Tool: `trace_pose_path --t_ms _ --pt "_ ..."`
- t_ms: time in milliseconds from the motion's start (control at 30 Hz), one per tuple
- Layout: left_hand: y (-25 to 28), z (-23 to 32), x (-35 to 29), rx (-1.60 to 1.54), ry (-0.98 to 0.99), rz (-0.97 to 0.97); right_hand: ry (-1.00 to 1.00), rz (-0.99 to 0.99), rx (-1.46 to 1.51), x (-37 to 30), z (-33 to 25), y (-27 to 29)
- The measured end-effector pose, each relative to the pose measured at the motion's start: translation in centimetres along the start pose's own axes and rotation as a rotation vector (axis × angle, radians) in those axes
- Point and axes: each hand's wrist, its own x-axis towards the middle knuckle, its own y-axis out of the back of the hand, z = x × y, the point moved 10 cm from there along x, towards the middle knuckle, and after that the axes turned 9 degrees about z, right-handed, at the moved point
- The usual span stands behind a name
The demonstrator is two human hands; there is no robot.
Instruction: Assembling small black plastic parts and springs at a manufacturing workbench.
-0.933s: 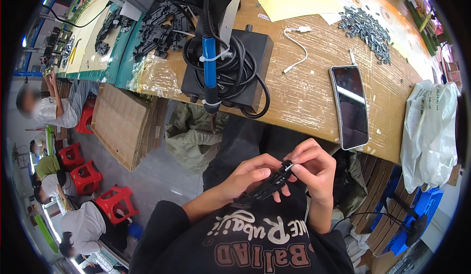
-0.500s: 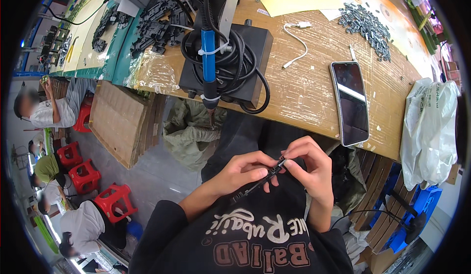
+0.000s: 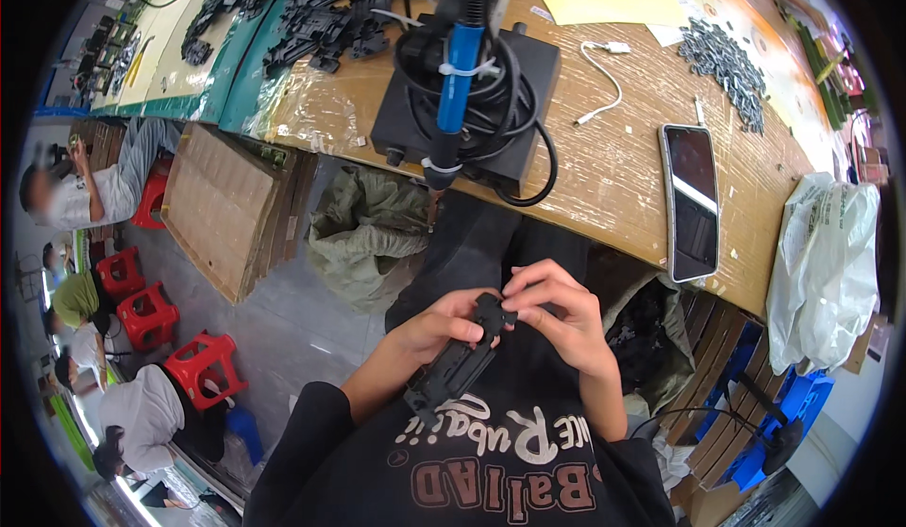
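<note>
My left hand (image 3: 436, 331) is closed around a long black plastic part (image 3: 455, 372), its thumb lying on the upper face. The part slants across the front of my shirt, above my lap, its broad channelled side turned up. My right hand (image 3: 564, 317) pinches the far end of the same part between thumb and fingers. Whether a smaller piece sits in that pinch is hidden.
Over the table's edge hangs a blue-handled corded tool (image 3: 460, 79) beside a black box (image 3: 534, 83). A phone (image 3: 692, 201), a white cable (image 3: 604, 79), small metal pieces (image 3: 725, 69) and black parts (image 3: 321, 22) lie on the table. Sacks (image 3: 363, 244) and red stools (image 3: 203, 368) stand below.
The black plastic part has been turned from its narrow edge to its broad face. Both hands have shifted slightly left, still on it. The view has shifted, so the table things appear farther right.
</note>
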Motion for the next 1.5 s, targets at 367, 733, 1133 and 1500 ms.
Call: trace_pose_path --t_ms 367,733,1133,1500 --pt "6.1 6.5 -5.0 0.238 -0.722 0.749 -0.714 -0.268 0.325 -2.6 5.9 -5.7" --pt "5.4 7.8 -4.8 0.308 -0.751 0.690 -0.731 -0.199 0.311 -2.1 5.6 -5.8" --pt "5.8 7.4 -4.8 0.287 -0.741 0.713 -0.722 -0.196 0.305 -2.2 6.1 -5.5" --pt "5.8 7.9 -4.6 0.266 -0.739 0.713 -0.699 -0.187 0.309 -1.7 5.8 -5.7"
